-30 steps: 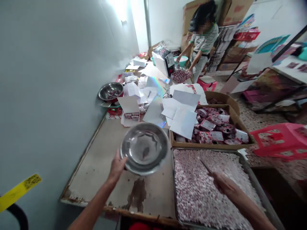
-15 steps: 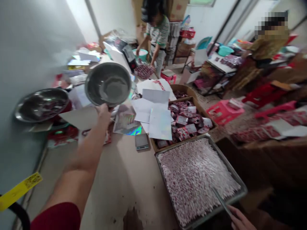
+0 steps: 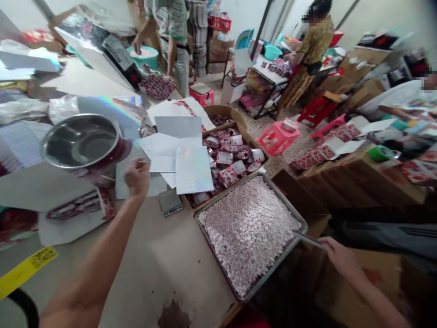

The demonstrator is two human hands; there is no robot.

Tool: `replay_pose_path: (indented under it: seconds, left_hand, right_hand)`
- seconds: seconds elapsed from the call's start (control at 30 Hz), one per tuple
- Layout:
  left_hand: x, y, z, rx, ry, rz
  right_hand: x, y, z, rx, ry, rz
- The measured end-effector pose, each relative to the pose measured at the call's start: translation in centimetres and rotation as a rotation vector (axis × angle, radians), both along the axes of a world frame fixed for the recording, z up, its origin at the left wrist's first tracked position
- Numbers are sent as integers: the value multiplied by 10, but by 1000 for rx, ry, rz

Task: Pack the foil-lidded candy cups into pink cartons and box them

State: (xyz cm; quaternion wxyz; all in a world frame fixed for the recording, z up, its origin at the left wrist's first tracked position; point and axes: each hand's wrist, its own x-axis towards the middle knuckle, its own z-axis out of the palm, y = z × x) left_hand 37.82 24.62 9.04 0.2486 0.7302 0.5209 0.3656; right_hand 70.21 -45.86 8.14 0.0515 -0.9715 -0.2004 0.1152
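Note:
My right hand (image 3: 332, 250) grips a slim metal handle, like a spoon's (image 3: 307, 239). Its far end is sunk into small white and pinkish pieces, so its shape is hidden. These pieces fill a shallow metal tray (image 3: 228, 279). My left hand (image 3: 137, 176) is apart from the metal bowl (image 3: 82, 155), with its fingers curled and nothing visible in them. Papers and sheets lie around the bowl, which rests left of this hand. A small digital scale (image 3: 170, 203) is on the table just right of my left wrist.
Behind the tray stands a cardboard box of red-and-white packets (image 3: 235, 157), partly covered by white sheets (image 3: 194, 171). Two co-workers stand farther back, one at a turquoise basin (image 3: 145, 57). A pink stool (image 3: 278, 136) and cartons (image 3: 389, 171) are to the right.
My left hand has let go of the metal bowl, which was held up and now rests at left. The hand has moved off it to the right. The view has swung right.

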Motion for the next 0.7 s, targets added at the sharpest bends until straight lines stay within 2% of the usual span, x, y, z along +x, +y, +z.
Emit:
replay_pose_path:
  seconds: [0.1,0.17,0.2,0.27,0.33,0.4,0.47,0.53,0.63,0.7]
  left_hand:
    - [73,-77,13,119,100,-498]
    - [121,-119,21,206,228,-721]
    - [142,-136,21,214,308,-769]
    - [179,-158,12,140,474,-780]
    - [207,-168,-6,37,600,-753]
    - [227,-167,-25,-31,667,-766]
    - [238,-160,-37,-82,695,-817]
    - [239,-153,-37,-146,680,-854]
    - [209,-161,-14,-191,498,-745]
    - [176,-189,5,-187,316,-606]
  right_hand:
    - [28,10,6,-15,111,13]
    - [51,11,1,-30,111,48]
    - [63,11,-4,-33,106,80]
    - [84,13,-18,-32,93,146]
    - [94,25,-38,-23,112,195]
    - [90,46,-63,20,195,231]
    - [77,73,-88,81,300,251]
    - [62,95,-110,125,348,260]
    - [51,107,-126,186,389,283]
    - [51,103,-124,220,423,303]
